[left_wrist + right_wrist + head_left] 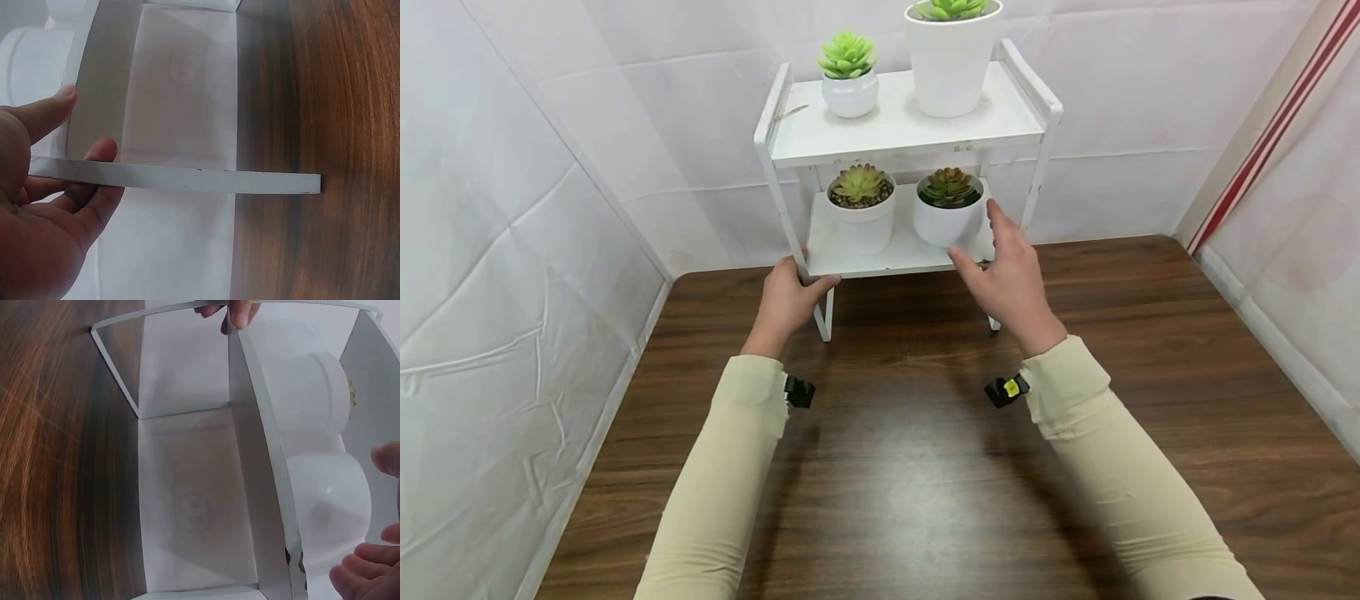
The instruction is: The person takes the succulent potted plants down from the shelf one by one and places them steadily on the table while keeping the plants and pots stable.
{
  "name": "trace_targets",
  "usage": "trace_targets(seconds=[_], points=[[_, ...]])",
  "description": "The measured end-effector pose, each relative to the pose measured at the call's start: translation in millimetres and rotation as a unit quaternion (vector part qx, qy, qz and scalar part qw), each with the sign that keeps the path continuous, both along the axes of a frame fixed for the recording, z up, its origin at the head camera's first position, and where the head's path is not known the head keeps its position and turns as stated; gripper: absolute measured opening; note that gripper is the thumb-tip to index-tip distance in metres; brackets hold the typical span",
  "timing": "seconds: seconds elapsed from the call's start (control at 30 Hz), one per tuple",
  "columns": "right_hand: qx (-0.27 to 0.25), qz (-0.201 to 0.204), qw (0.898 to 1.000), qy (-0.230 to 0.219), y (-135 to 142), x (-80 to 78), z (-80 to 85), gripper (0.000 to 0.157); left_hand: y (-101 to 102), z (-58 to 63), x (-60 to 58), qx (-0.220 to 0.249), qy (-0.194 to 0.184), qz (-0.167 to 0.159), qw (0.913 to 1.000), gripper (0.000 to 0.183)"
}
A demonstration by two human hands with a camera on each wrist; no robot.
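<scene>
A white two-tier plant stand [910, 150] stands at the back of the wooden table. My left hand [786, 296] grips it at the lower left corner, thumb on the front edge of the lower shelf and fingers round the leg [187, 178]. On the lower shelf are a potted light-green succulent [863, 225] in a white pot and, to its right, a potted dark reddish-green succulent [947, 221]. Beside this right pot [328, 503], my right hand [1011, 279] is held with thumb and fingers spread apart, holding nothing.
The upper shelf carries a small round white pot [850, 93] with a bright green succulent and a larger white pot [951, 67]. White sheeting [647, 125] hangs behind and along the sides. Brown wooden table [910, 467] extends in front of the stand.
</scene>
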State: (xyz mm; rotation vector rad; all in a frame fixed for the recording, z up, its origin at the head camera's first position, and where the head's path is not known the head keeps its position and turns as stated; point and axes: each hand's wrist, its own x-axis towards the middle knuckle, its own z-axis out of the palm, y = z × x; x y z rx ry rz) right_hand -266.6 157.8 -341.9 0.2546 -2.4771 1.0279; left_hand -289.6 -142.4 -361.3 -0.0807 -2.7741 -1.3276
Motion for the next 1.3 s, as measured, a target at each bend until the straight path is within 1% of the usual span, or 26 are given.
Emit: trace_targets(seconds=[0.13, 0.27, 0.5, 0.67, 0.77, 0.97, 1.07, 1.3], points=[[-0.005, -0.015, 1.000, 0.001, -5.8, -5.5, 0.6, 0.089, 0.1, 0.3, 0.0, -0.002, -0.006, 0.001, 1.0000, 0.080], [-0.012, -0.020, 1.000, -0.004, -8.5, -10.5, 0.0, 0.093, 0.6, 0.3, 0.0, -0.003, -0.010, 0.003, 0.9999, 0.078], [-0.013, -0.021, 0.999, -0.039, -9.7, -20.4, -1.5, 0.096, -0.7, -0.9, 1.0, -0.002, -0.006, 0.002, 1.0000, 0.076], [-0.027, -0.033, 0.997, -0.060, -11.5, -27.8, -1.5, 0.101, -1.9, -1.3, 0.6, -0.003, 0.004, -0.003, 1.0000, 0.076], [-0.031, -0.039, 0.997, -0.059, -12.9, -31.6, -0.5, 0.103, -1.9, -1.4, -0.1, -0.005, 0.008, -0.006, 0.9999, 0.074], [-0.041, -0.047, 0.996, -0.071, -15.7, -37.5, 1.7, 0.106, -2.8, -2.2, 0.3, -0.009, -0.009, -0.006, 0.9999, 0.074], [-0.055, -0.048, 0.994, -0.077, -16.7, -40.6, 2.9, 0.108, -3.0, -2.2, 0.7, -0.009, -0.010, -0.007, 0.9999, 0.074], [-0.090, -0.040, 0.993, -0.058, -18.2, -50.5, 6.2, 0.109, -2.3, -0.9, 0.0, -0.011, -0.002, -0.004, 0.9999, 0.072]])
